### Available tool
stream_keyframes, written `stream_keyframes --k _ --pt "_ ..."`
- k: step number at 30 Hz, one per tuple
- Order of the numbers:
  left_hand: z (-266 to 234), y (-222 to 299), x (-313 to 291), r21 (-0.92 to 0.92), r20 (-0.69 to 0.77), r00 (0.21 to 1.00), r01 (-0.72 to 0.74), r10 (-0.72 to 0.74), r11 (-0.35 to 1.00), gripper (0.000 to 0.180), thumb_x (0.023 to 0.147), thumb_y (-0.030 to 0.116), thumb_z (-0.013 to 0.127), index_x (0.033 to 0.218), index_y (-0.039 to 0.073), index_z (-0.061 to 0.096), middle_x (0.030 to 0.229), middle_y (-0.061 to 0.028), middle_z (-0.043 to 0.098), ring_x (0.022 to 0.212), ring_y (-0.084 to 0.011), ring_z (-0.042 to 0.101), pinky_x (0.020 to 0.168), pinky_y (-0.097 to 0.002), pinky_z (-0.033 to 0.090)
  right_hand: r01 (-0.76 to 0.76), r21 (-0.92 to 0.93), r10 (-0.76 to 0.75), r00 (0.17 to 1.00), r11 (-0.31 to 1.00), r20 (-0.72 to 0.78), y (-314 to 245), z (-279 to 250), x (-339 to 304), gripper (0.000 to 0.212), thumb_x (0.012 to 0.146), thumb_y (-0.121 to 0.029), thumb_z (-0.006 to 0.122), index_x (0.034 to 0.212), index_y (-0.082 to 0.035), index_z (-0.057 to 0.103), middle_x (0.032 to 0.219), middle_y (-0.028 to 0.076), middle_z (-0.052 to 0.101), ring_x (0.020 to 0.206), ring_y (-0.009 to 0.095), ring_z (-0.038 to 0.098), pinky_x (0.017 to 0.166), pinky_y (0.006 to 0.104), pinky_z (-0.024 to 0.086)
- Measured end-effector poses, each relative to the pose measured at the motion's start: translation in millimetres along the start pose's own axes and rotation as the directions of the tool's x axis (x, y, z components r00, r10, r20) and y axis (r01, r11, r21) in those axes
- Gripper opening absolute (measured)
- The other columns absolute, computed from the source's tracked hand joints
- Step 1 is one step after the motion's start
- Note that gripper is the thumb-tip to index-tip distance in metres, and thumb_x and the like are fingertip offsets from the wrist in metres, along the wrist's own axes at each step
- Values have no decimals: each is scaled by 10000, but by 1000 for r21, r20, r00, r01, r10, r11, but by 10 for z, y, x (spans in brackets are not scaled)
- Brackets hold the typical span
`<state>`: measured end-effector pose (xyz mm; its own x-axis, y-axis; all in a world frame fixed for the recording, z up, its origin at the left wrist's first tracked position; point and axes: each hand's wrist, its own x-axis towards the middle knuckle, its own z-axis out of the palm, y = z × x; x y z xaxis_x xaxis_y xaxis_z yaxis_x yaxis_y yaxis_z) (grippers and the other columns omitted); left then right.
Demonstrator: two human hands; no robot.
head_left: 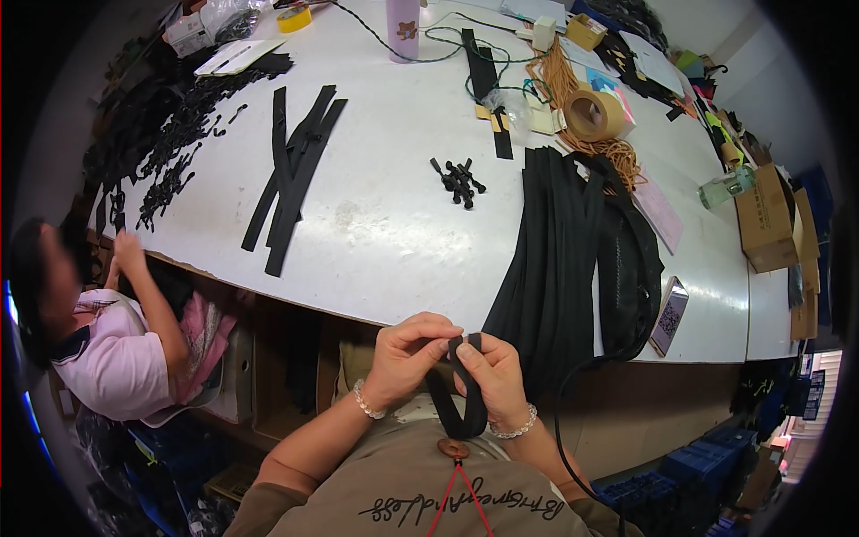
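A black zipper (472, 407) hangs in a loop in front of my chest, its two upper ends close together. My left hand (404, 360) pinches one end between thumb and fingertips. Right beside it, my right hand (501, 380) grips the other end, thumb on top. Whatever small part lies between the fingertips is hidden. A long bundle of black zippers (550, 259) lies to the right of my hands and droops over the table edge. Beyond my hands sits a small heap of black zipper pulls (459, 183). Several zippers (300, 170) lie crossed farther left.
A co-worker (121, 349) sits at the left, hands near a spread of black pulls (170, 170). On the white table (385, 268) are a black bag (628, 268), a phone (669, 315), a tape roll (594, 116), orange cord (557, 76) and a lilac bottle (403, 31).
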<state>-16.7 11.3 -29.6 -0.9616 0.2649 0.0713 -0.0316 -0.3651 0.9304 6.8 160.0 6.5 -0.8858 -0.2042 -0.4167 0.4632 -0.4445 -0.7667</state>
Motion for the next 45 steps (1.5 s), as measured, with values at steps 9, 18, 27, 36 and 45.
stream_keyframes --k 9,18,27,36,45 --pt "26 -10 -8 -33 -2 1000 4 -5 999 160 835 -54 557 976 -28 627 954 -79 597 848 -127 568 747 -234 465 44 26 -45 997 999 62 32 -65 -3 99 851 -74 565 853 12 614 721 -30 577 591 2 458 503 161 352" --pt "10 -55 -15 -69 36 998 54 -52 996 163 850 -20 554 1003 -26 611 955 -71 604 856 -110 566 741 -227 469 47 -22 -47 999 999 -26 49 16 23 97 863 -78 568 812 -2 600 697 -37 568 571 -4 444 497 150 337" --pt "16 -9 -24 -525 11 905 368 -426 768 229 874 32 534 1095 -15 570 941 -59 623 829 -105 586 770 -236 485 296 -273 -325 943 915 -69 13 -36 157 77 855 -50 585 827 22 579 711 3 603 610 10 518 525 153 423" --pt "85 186 -3 -475 -74 862 412 -502 778 226 853 41 580 1074 -10 579 912 -53 627 814 -106 591 734 -225 493 274 -243 -281 960 930 8 -140 -51 119 94 859 -59 549 778 -13 544 614 -47 488 483 -1 385 423 153 294" --pt "-5 202 -31 -507 -46 853 428 -520 748 149 857 64 584 990 -1 600 889 -49 623 811 -107 590 726 -246 494 162 -293 -127 983 942 134 -130 -133 102 102 824 -3 561 722 -6 550 643 -59 509 563 -15 406 478 153 306"
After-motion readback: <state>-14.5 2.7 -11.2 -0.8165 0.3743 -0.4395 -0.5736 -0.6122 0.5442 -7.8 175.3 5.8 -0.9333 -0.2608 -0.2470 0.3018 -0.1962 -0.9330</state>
